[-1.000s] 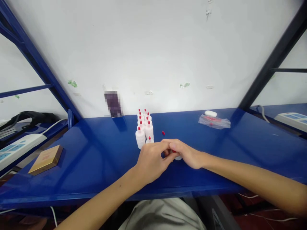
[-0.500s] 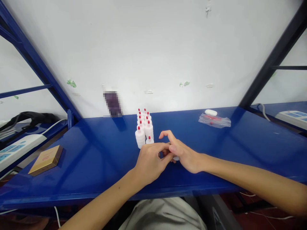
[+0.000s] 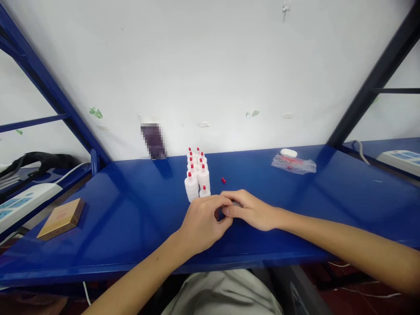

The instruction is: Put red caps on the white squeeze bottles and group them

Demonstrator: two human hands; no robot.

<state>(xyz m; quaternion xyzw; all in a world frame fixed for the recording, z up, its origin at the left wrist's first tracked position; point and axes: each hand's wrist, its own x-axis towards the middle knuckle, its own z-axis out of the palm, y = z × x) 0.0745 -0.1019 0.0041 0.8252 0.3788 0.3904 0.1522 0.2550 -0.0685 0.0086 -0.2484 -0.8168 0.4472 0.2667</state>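
My left hand [image 3: 206, 223] is closed, its thumb and forefinger curled to a ring near the table's front edge. Against its fingertips presses my right hand [image 3: 254, 211], thumb and fingers bent inward in a pinch. Whatever sits between the fingertips is hidden. Just beyond my left hand stand two rows of white plastic bottles [image 3: 191, 188] with red tips, upright and close together. The nearest bottle [image 3: 204, 191] on the right is partly covered by that hand. Small red caps [image 3: 223, 180] lie on the table behind my right hand.
On the blue table [image 3: 138, 227], a gold box [image 3: 61, 218] lies at left. A clear plastic bag [image 3: 294, 164] with red pieces and a white rounded case [image 3: 288, 152] lie at back right. Power strips [image 3: 29, 205] and blue posts [image 3: 49, 83] flank the table.
My right hand's raised fingers have come down and closed towards my left fingertips. The white piece glimpsed under the right hand is now hidden, and the red caps behind it have come into view.
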